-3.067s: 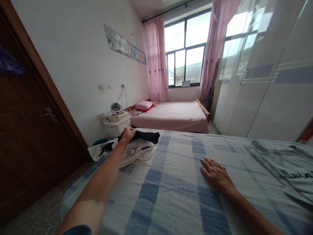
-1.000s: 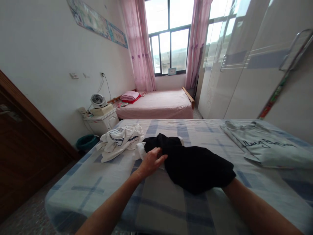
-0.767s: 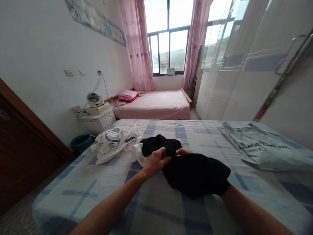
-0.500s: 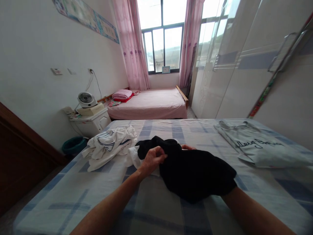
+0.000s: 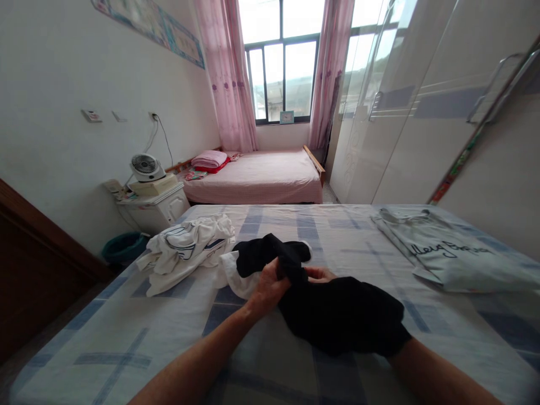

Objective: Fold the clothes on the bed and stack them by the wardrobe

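A black-and-white garment (image 5: pixel 341 315) lies bunched on the bed, its exact kind unclear. My left hand (image 5: pixel 270 286) is closed on a fold of its black cloth near the middle. Through a black tube of the garment runs my right forearm, entering at the lower right. My right hand (image 5: pixel 319 274) shows partly at the tube's other end, fingers closed against the same black fold. Some fingertips are hidden by the cloth. White fabric (image 5: pixel 231 273) shows at the garment's left side.
A crumpled white garment (image 5: pixel 189 247) sits to the left on the checked bed sheet (image 5: pixel 126 360). At the right lies a folded grey shirt (image 5: pixel 455 247) with dark lettering. Beyond are a pink bed (image 5: pixel 274 174), a nightstand (image 5: pixel 166 205) with a fan (image 5: pixel 147 167), and wardrobes (image 5: pixel 405 140).
Both hands have come lower and nearer to me. The black fold between them is pulled up and turned over, and more of my right hand shows.
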`<state>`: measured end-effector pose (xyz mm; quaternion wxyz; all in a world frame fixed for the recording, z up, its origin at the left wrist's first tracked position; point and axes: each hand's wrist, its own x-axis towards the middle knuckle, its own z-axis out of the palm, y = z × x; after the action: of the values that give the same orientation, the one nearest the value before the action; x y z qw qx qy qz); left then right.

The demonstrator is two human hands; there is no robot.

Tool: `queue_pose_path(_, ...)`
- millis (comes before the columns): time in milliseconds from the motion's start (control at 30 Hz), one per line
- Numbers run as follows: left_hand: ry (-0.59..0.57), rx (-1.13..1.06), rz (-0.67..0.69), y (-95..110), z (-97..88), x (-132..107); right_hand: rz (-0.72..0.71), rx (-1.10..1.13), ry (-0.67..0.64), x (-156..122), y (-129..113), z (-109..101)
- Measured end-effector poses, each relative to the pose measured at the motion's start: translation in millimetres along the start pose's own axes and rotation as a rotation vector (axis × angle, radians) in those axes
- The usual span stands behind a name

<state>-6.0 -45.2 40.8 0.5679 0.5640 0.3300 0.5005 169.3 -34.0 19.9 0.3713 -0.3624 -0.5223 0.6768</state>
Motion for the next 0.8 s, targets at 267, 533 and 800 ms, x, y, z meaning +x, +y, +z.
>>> queue_pose_path(267, 0.246, -0.16, -0.041, 35, -31.1, 19, -0.205, 0.022, 0.307, 5, -51, -18)
queue_pose_path(533, 0.25, 0.171, 0.258, 97, -34.7, 10, -0.609, -0.118, 0.459, 8, -135, -44)
queue_pose_path(800, -0.045, 0.921, 0.086, 61, -80.3, -6, -0.293, -0.498, 0.615, -22, -74, -71)
